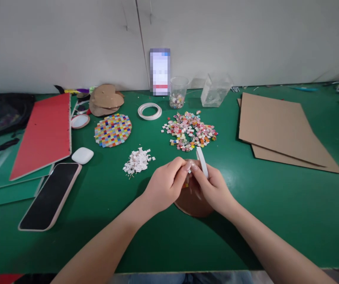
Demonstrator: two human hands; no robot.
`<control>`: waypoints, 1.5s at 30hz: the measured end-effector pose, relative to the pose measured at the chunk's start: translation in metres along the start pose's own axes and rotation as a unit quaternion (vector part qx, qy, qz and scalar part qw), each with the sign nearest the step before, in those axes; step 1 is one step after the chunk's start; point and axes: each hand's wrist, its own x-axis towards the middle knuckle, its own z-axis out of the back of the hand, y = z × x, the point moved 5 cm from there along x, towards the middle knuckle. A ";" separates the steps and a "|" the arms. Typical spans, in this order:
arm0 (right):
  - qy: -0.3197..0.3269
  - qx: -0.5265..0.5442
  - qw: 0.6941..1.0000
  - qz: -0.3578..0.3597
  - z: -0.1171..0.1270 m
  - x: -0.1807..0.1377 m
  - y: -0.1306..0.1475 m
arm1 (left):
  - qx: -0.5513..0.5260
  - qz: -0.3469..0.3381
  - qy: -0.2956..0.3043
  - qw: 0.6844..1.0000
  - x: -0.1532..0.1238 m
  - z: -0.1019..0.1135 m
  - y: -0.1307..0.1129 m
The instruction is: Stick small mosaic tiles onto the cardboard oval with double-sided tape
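Both hands meet over a brown cardboard disc (193, 203) lying near the desk's (276, 221) front edge: the left hand (165, 185) pinches at a strip end, the right hand (213, 189) grips a white tape roll (202, 161). Keeping the tape taut and low should help it lie flat. Loose mosaic tiles (190, 131) sit just behind, white backing scraps (137, 161) to the left.

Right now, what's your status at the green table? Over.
Left hand and right hand pinch at white tape roll over round brown cardboard disc. Colourful mosaic tile pile beyond, clear.
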 end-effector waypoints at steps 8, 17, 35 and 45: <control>0.044 0.070 0.997 0.007 -0.008 0.001 0.009 | 0.001 -0.002 -0.004 1.000 0.001 0.003 0.000; 0.045 0.064 0.997 0.008 -0.006 -0.002 0.015 | -0.037 0.014 -0.002 0.999 0.001 0.006 0.001; -0.025 0.064 0.997 0.019 -0.007 -0.004 0.008 | -0.038 0.044 -0.118 0.991 -0.002 0.006 0.003; -0.173 0.242 0.955 0.000 0.027 0.002 0.001 | -0.034 0.067 -0.266 0.961 0.008 0.066 0.025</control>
